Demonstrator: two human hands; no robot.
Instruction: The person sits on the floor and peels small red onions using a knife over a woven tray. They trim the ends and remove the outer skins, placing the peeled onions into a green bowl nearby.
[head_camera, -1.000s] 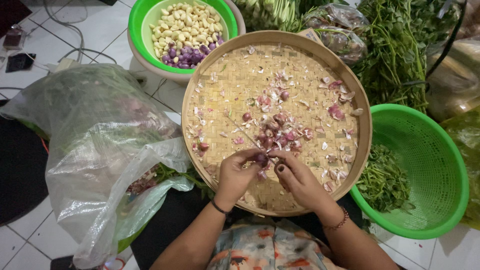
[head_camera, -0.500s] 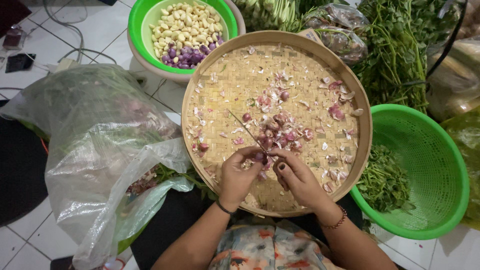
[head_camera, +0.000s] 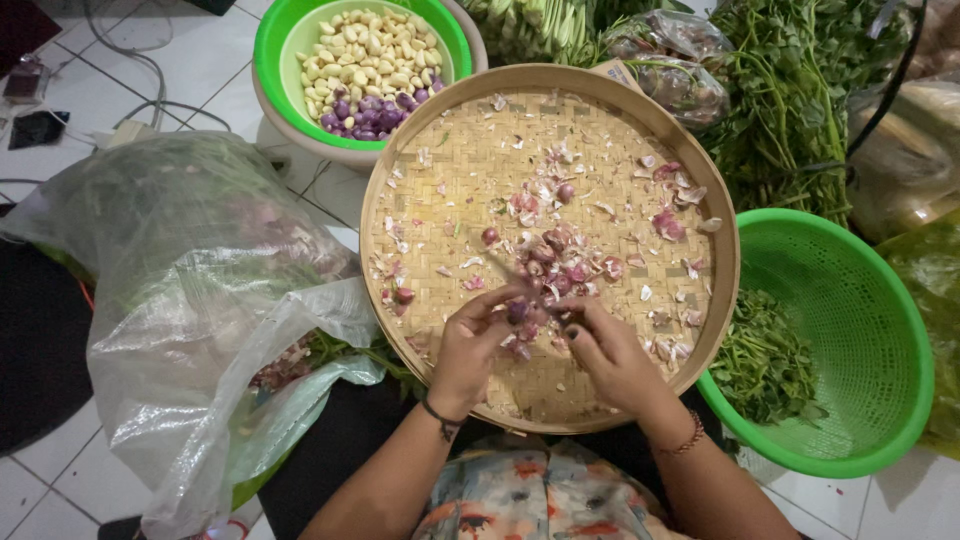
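Both hands are kept over the near half of the round woven bamboo tray (head_camera: 440, 150), as half a second ago: the left hand (head_camera: 470, 345) is pinched on a small purple shallot (head_camera: 517, 311), while the right hand (head_camera: 610, 355) is closed on a thin knife (head_camera: 500, 268) whose blade now appears lower. Loose shallots (head_camera: 560, 255) and skins are scattered on the tray above white tiled floor (head_camera: 200, 60). Room is hemmed by a clear plastic bag (head_camera: 190, 290) on the left, a green plastic colander (head_camera: 860, 330) on the right and a green bowl of peeled garlic (head_camera: 290, 30) beyond.

Shallot (head_camera: 518, 311) half hidden between fingertips; plastic bag's (head_camera: 200, 300) contents blurred behind film.
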